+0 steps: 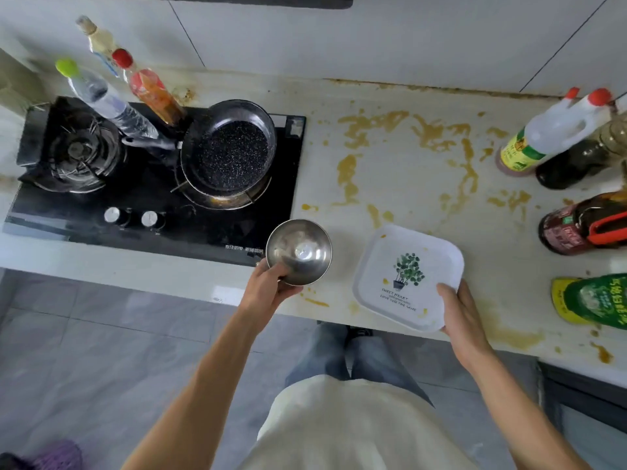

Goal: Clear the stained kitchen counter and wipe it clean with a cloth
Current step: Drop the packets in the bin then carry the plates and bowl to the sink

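Note:
The pale counter [400, 96] is smeared with yellow-brown stains [454, 157] across its middle and along its front edge. My left hand [271, 283] grips the near rim of an empty steel bowl [300, 251], held tilted by the counter's front edge beside the stove. My right hand [461, 317] holds the near right corner of a white square plate [397, 266] printed with a green plant, its thumb on the rim. The plate carries a few small stain spots. No cloth is in view.
A black gas stove [152, 205] on the left carries a dark speckled pan [230, 150]. Three bottles [101, 96] stand behind the stove. At the right edge stand a white jug [549, 134], dark sauce bottles [583, 225] and a green-yellow packet [593, 300].

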`<state>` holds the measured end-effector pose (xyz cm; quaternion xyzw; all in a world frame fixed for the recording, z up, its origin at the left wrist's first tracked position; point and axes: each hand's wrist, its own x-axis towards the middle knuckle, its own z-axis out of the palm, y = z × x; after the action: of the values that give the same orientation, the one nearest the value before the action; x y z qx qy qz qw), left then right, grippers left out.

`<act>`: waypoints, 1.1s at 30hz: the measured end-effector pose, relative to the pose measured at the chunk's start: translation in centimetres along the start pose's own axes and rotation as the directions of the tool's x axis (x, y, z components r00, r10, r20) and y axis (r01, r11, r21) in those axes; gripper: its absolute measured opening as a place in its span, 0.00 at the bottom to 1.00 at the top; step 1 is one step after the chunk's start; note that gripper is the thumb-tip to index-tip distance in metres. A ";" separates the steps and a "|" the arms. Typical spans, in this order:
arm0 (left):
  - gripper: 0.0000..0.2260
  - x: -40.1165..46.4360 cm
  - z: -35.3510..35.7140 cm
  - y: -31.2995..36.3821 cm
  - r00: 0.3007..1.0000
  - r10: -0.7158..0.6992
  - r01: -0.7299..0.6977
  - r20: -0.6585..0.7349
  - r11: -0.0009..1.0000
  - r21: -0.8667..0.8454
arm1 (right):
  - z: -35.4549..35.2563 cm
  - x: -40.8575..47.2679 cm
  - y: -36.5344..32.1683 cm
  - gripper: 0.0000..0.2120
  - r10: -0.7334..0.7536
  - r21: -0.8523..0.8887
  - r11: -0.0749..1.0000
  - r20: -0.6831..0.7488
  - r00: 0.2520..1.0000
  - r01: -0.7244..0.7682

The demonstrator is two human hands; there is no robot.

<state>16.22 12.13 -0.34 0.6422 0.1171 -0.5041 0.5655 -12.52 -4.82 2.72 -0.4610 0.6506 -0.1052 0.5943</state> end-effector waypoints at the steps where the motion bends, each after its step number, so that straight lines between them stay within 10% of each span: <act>1: 0.12 -0.8 -0.9 -1.2 0.999 -0.012 0.011 -0.032 1.000 -0.018 | -0.1 0.0 0.2 0.10 -0.016 -0.028 0.999 0.019 1.000 0.016; 17: 0.08 -16.4 -9.8 -22.7 0.834 -0.232 -0.007 -0.501 0.903 -0.430 | 3.9 0.3 1.2 0.14 -0.029 -0.467 0.827 0.519 0.854 0.312; 33: 0.07 -28.3 -16.7 -36.9 0.633 -0.539 -0.200 -0.556 0.579 -0.790 | 26.4 -12.0 4.2 0.16 0.091 -0.523 0.570 0.807 0.583 0.634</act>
<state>-14.90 50.42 -3.20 0.4491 0.6204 -0.1387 0.6278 6.95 17.02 0.77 -0.7723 0.2208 0.2887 0.5210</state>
